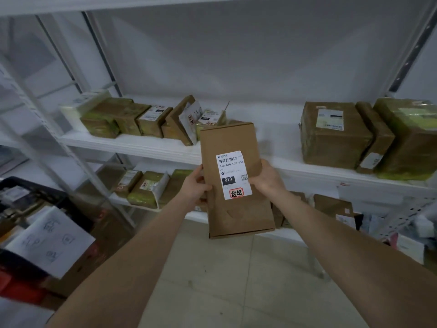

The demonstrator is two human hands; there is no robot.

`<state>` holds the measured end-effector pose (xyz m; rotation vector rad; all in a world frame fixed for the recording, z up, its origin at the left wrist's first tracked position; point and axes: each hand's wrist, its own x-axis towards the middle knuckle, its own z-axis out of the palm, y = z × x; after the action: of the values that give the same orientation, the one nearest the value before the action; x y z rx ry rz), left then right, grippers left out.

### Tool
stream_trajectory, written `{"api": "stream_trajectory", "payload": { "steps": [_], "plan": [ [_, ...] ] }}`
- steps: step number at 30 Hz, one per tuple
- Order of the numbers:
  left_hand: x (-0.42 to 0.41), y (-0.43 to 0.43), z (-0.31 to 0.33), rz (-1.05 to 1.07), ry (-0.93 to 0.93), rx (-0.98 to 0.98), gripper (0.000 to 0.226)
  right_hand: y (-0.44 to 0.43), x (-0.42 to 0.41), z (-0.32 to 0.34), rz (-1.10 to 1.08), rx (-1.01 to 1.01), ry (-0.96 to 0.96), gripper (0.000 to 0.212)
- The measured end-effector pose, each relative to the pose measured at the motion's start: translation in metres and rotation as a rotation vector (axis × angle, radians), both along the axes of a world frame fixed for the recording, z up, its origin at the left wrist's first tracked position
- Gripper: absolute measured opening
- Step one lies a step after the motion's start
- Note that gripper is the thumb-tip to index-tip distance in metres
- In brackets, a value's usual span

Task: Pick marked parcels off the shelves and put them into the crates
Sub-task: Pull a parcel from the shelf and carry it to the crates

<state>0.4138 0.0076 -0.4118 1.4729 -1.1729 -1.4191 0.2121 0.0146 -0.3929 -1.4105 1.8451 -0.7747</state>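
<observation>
while both hands clamp the flat brown parcel (pixel 233 178) in front of the shelf (pixel 146 145), left hand (pixel 197 185) and right hand (pixel 266 177) should keep its red-stamped label (pixel 233 175) facing up, then swing toward the crates.

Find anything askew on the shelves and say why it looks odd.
On the middle shelf, one brown parcel tilts on edge, a white pouch leaning on it, while its neighbours lie flat. Nothing looks spilled.

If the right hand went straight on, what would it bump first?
The flat brown cardboard parcel that the right hand holds comes first; beyond it, probably the white shelf edge, though depth is unclear.
</observation>
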Motion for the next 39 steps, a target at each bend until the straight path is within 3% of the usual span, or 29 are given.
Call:
{"api": "stream_trajectory", "payload": {
  "steps": [5, 11, 15, 23, 32, 35, 39],
  "plan": [
    [0.032, 0.022, -0.012, 0.087, 0.001, 0.045, 0.079, -0.001, 0.041, -0.018, 0.073, 0.084, 0.118, 0.067],
    [0.095, 0.036, -0.029, 0.205, -0.038, 0.083, 0.078, -0.007, 0.113, -0.031, 0.123, 0.142, 0.358, 0.057],
    [0.157, 0.041, -0.044, 0.306, -0.041, 0.116, 0.079, -0.015, 0.181, -0.044, 0.195, 0.17, 0.439, 0.064],
    [0.294, 0.052, -0.072, 0.466, -0.038, 0.187, 0.073, -0.031, 0.334, -0.07, 0.35, 0.231, 0.491, 0.053],
    [0.432, 0.078, -0.098, 0.672, 0.048, 0.244, 0.071, -0.034, 0.491, -0.094, 0.561, 0.206, 0.54, 0.068],
    [0.474, 0.083, -0.104, 0.724, 0.028, 0.259, 0.072, -0.044, 0.538, -0.105, 0.619, 0.133, 0.533, 0.065],
    [0.531, 0.077, -0.111, 0.806, -0.008, 0.256, 0.075, -0.064, 0.609, -0.114, 0.734, 0.2, 0.517, 0.07]
  ]
}}
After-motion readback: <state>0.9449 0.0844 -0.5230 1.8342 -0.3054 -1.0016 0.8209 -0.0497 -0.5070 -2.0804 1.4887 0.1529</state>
